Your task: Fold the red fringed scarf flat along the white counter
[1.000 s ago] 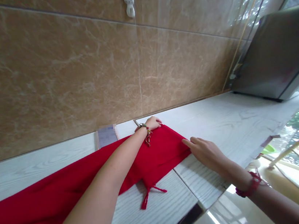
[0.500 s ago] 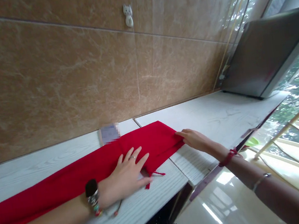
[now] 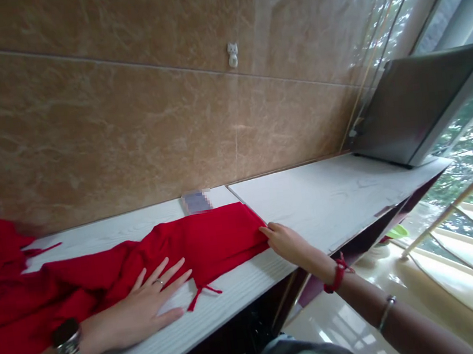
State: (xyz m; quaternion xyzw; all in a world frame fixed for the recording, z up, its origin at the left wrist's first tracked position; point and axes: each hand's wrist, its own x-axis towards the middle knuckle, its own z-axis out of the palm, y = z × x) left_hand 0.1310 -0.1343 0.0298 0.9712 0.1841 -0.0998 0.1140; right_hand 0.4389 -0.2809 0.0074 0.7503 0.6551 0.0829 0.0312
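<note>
A red cloth with thin cord ties point(image 3: 221, 231), perhaps a garment, lies along the white counter. Its right end is folded flat with a straight edge, while the part further left is wrinkled and bunched. My left hand point(image 3: 149, 304) rests palm down at the near side of the wrinkled part, fingers spread. At the right end, my right hand point(image 3: 286, 240) pinches the cloth's edge between thumb and fingers. A thin tie point(image 3: 202, 294) sticks out from the near side, just right of my left hand.
The counter point(image 3: 308, 191) runs along a brown tiled wall point(image 3: 125, 127). A blurred, greyish flat item point(image 3: 197, 202) sits behind the cloth. A large grey appliance point(image 3: 414, 107) stands at the counter's far right. Pale rails point(image 3: 445, 210) and a green item point(image 3: 398, 231) are beyond the counter edge.
The cloth's left part has gone from smooth to wrinkled and bunched. My left hand has slid left along it, and my right hand still pinches the right edge. More red cloth shows at far left.
</note>
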